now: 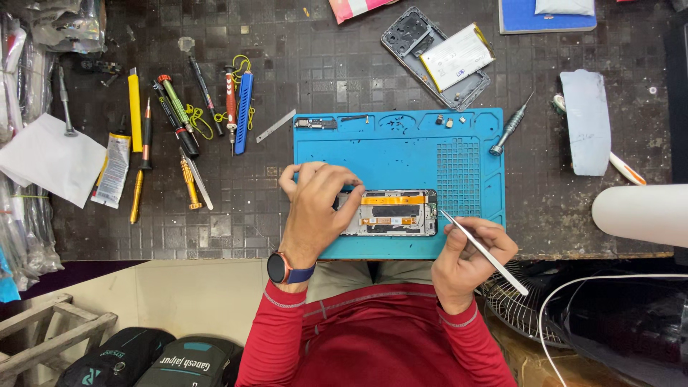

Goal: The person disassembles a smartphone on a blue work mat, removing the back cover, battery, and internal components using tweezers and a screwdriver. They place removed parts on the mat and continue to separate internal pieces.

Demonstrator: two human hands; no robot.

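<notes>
An opened phone (398, 213) with orange flex cables lies on the blue repair mat (401, 154), near its front edge. My left hand (315, 211) rests over the phone's left end, fingers curled on its edge. My right hand (469, 258) holds metal tweezers (481, 251), whose tip points at the phone's right end. A watch sits on my left wrist.
Screwdrivers and pry tools (186, 122) lie left of the mat. A phone back frame with battery (441, 57) lies behind it. A small screwdriver (510, 127), a grey pad (588, 122), a white lamp head (641, 215) and a fan (516, 301) are at right.
</notes>
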